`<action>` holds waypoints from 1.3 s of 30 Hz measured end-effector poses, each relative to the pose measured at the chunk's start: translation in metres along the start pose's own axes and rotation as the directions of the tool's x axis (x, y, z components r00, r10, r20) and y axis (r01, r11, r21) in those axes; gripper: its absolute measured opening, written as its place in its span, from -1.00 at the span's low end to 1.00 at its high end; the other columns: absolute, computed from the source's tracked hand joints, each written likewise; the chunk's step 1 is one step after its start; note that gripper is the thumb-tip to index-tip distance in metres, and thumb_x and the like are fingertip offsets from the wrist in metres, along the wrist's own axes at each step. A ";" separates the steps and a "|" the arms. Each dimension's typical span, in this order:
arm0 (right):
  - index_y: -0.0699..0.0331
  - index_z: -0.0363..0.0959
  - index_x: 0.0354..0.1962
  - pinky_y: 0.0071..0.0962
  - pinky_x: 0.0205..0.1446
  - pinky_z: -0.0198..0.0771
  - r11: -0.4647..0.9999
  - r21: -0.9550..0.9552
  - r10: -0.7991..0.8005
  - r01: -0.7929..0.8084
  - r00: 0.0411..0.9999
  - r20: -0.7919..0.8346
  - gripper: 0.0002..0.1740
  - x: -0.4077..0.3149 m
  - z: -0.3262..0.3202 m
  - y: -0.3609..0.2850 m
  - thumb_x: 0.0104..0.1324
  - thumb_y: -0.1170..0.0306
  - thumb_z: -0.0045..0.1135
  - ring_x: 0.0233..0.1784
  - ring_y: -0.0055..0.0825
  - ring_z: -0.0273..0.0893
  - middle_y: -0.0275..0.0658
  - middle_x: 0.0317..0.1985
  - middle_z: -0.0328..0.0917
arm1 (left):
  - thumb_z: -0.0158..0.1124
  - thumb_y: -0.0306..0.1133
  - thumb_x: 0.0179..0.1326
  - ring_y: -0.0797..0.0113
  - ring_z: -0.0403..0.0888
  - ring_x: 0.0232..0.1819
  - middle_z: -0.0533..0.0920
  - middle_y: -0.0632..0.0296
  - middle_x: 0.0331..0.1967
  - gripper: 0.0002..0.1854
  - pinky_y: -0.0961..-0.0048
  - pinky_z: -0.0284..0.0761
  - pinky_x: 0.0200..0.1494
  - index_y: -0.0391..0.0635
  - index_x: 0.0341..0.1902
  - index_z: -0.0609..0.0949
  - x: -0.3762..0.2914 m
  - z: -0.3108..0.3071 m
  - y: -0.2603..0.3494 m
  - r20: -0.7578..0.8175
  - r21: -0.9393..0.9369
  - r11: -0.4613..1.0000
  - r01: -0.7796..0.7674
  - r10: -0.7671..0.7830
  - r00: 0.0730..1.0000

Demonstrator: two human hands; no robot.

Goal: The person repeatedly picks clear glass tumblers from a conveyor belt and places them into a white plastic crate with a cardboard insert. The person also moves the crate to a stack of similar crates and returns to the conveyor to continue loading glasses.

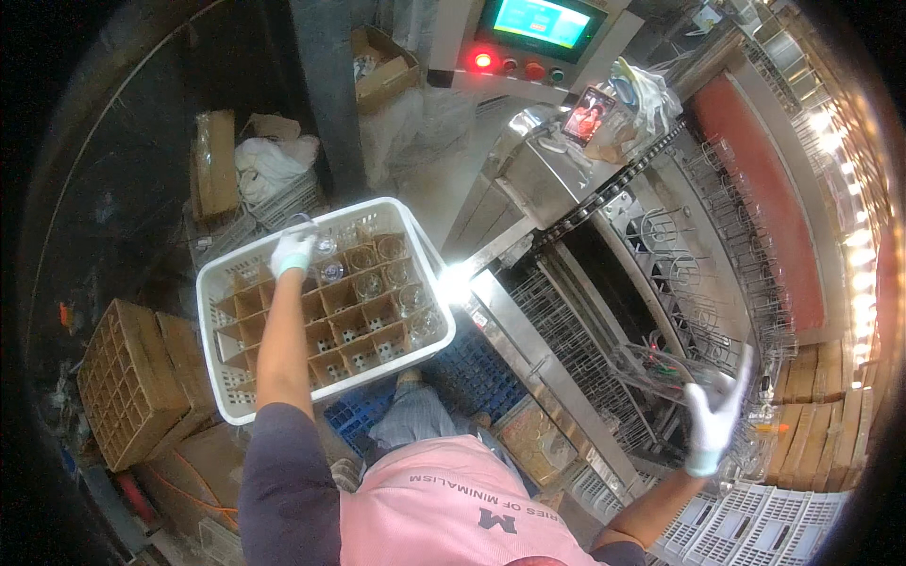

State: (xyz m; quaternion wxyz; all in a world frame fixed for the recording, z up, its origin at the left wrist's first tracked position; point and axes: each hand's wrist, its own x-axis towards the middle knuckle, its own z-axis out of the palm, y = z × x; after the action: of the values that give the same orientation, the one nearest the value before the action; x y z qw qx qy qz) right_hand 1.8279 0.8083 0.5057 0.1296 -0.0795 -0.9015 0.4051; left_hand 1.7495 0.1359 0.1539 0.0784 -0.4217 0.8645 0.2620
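Note:
A white plastic crate with cardboard dividers stands in front of me on the left. Several glasses fill cells along its right side and upper part. My left hand, in a white glove, holds a clear glass at the crate's upper cells; the fingers partly hide it. On the right, my right hand, also gloved, has thumb and fingers spread beside a clear glass vessel, over the machine's wire racks. Whether that hand grips the vessel is unclear.
A chain runs along the machine's edge below a control panel and a phone. Divided cardboard boxes stand at the left. White crates and glassware are at the lower right. Blue plastic pallets lie underfoot.

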 end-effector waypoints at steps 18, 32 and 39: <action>0.04 0.18 0.49 -0.27 0.27 0.50 0.994 0.054 -0.105 0.090 0.869 0.484 -0.08 -0.020 0.188 0.054 0.24 0.13 0.40 0.19 -0.22 0.59 -0.08 0.34 0.41 | 0.44 -0.30 0.25 0.13 0.73 -0.08 0.60 -0.01 0.20 -0.23 0.27 0.75 -0.26 -0.09 0.51 0.35 -0.138 0.040 -0.034 0.204 -0.624 0.781 -0.007 0.172 0.964; 0.03 0.08 0.52 -0.09 0.61 0.05 0.608 -0.599 0.002 -0.521 0.756 -0.654 -0.01 0.001 -0.306 0.370 0.20 0.29 0.41 0.56 -0.02 0.14 0.01 0.47 0.24 | 0.39 -0.10 0.27 0.18 0.57 0.25 0.66 -0.02 0.16 -0.35 0.31 0.42 0.35 -0.22 0.34 0.53 -0.370 0.189 0.158 0.255 -0.563 0.699 -0.441 0.654 0.712; 0.05 0.01 0.55 -0.13 0.61 0.04 0.841 -0.434 0.147 -0.323 0.908 -0.391 0.15 0.018 -0.356 0.420 0.08 0.34 0.51 0.54 -0.02 0.17 0.01 0.53 0.14 | 0.28 -0.18 0.43 0.25 0.51 0.34 0.58 0.08 0.31 -0.44 0.29 0.38 0.40 -0.17 0.41 0.48 -0.555 0.234 0.268 0.511 -0.807 0.494 -0.324 0.859 0.036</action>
State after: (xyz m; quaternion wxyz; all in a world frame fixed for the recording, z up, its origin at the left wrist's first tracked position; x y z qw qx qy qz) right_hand 1.9330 1.3420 0.4206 0.2086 -0.2905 -0.9206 0.1566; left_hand 1.8738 0.7748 0.2562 0.2999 0.2153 0.6612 0.6531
